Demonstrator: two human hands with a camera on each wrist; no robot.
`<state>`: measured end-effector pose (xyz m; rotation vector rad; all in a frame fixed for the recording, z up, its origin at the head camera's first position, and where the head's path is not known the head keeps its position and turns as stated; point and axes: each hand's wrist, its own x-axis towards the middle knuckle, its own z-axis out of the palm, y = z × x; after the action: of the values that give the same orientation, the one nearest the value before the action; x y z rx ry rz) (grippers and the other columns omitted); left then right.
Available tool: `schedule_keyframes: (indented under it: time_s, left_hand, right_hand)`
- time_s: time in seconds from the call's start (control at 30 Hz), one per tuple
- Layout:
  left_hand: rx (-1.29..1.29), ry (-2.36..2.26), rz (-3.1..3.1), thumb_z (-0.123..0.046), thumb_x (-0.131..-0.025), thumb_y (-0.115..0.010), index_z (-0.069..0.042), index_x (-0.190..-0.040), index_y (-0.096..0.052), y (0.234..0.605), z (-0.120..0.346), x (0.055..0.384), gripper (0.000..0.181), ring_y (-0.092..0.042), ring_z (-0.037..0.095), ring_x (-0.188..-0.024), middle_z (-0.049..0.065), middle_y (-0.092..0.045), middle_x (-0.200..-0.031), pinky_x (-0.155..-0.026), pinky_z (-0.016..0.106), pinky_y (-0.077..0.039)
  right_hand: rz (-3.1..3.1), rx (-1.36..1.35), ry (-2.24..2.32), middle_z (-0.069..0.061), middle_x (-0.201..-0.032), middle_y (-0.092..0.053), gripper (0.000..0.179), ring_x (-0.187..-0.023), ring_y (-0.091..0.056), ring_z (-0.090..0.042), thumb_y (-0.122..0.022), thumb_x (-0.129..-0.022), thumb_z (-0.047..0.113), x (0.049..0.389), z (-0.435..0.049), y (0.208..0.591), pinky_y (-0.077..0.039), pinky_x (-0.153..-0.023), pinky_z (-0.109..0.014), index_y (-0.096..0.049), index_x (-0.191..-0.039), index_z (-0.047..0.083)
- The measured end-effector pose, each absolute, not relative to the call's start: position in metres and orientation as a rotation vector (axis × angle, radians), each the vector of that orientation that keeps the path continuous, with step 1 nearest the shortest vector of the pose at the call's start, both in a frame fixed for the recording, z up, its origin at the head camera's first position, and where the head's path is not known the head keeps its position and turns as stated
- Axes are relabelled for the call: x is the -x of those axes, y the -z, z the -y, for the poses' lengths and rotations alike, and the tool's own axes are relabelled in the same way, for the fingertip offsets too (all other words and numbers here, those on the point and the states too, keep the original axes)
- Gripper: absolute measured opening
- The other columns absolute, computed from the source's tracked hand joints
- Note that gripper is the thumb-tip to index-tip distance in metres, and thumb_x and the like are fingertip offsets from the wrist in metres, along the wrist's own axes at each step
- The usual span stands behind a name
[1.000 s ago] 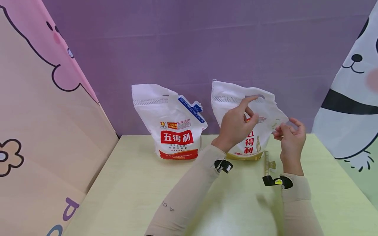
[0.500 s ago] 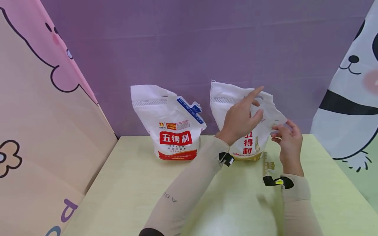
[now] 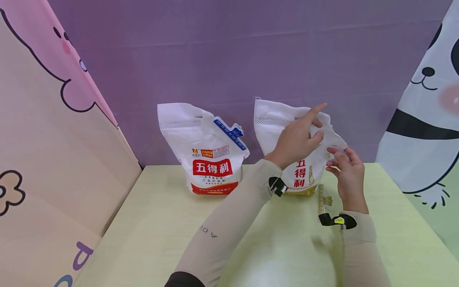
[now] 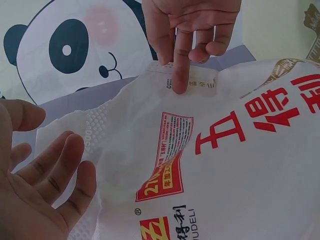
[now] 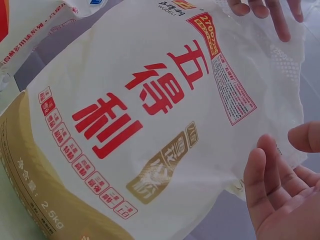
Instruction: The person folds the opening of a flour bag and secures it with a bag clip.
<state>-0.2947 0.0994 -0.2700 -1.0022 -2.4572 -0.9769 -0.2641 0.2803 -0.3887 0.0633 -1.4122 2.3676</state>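
Two white flour bags with red lettering stand side by side in the head view. My left hand is at the upper part of the gold-bottomed flour bag, its index finger straight and pointing up to the right. In the left wrist view, its loosely bent fingers lie over the bag's upper edge. My right hand touches that bag's right corner; in the right wrist view, the thumb and fingers are apart in front of it. A flat gold bag clip lies on the table below.
The red-bottomed flour bag stands to the left, with a blue bag clip along its upper right edge. Both bags stand on the pale table, against a purple backdrop. A panda-printed panel borders the right side.
My right hand has eased from a pinch at the bag's corner to a looser touch, shifting slightly left. My left hand has moved a little right and its index finger has straightened.
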Motion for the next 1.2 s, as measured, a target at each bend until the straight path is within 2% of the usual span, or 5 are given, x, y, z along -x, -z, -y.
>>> schedule_keyframes:
  time_s: [0.23,0.47,0.6,0.8,1.2]
  left_hand:
    - [0.985,0.998,2.517,-0.023,-0.102,-0.055,-0.03,-0.156,-0.038,0.264,-0.103,0.296,0.057,-0.057,0.005,-0.076,-0.009,-0.066,-0.129,-0.072,0.017,-0.045]
    - [0.963,1.061,2.563,-0.016,-0.103,-0.051,-0.033,-0.158,-0.033,0.259,-0.104,0.296,0.06,-0.057,0.007,-0.063,-0.012,-0.067,-0.123,-0.065,0.019,-0.045]
    - [0.964,1.046,2.549,-0.015,-0.104,-0.048,-0.031,-0.152,-0.043,0.259,-0.105,0.298,0.051,-0.057,0.004,-0.071,-0.013,-0.069,-0.12,-0.069,0.018,-0.044]
    - [0.951,1.052,2.504,-0.013,-0.104,-0.046,-0.028,-0.142,-0.055,0.26,-0.104,0.301,0.042,-0.051,0.008,-0.061,-0.013,-0.069,-0.126,-0.058,0.02,-0.04]
    - [0.898,1.013,2.493,-0.013,-0.104,-0.048,-0.024,-0.14,-0.058,0.262,-0.102,0.302,0.039,-0.055,0.005,-0.072,-0.015,-0.068,-0.133,-0.061,0.018,-0.041]
  right_hand:
    - [1.401,-0.113,-2.396,0.002,-0.107,-0.077,0.029,-0.069,-0.067,-0.011,-0.061,-0.102,0.008,0.263,-0.283,0.389,-0.06,-0.065,-0.022,-0.056,-0.13,0.008]
    - [1.363,-0.15,-2.447,0.0,-0.108,-0.077,0.026,-0.07,-0.068,-0.012,-0.059,-0.102,0.005,0.265,-0.286,0.391,-0.06,-0.065,-0.022,-0.056,-0.127,0.007]
    - [1.331,-0.174,-2.475,-0.001,-0.109,-0.077,0.025,-0.071,-0.069,-0.013,-0.059,-0.102,0.005,0.265,-0.288,0.392,-0.06,-0.065,-0.023,-0.057,-0.126,0.007]
    - [1.288,-0.215,-2.505,-0.002,-0.111,-0.077,0.022,-0.072,-0.07,-0.013,-0.058,-0.102,0.003,0.266,-0.29,0.393,-0.06,-0.066,-0.022,-0.058,-0.124,0.007]
    - [1.188,-0.285,-2.6,-0.005,-0.118,-0.077,0.022,-0.084,-0.076,-0.018,-0.054,-0.103,0.001,0.268,-0.291,0.393,-0.061,-0.065,-0.026,-0.059,-0.124,0.004]
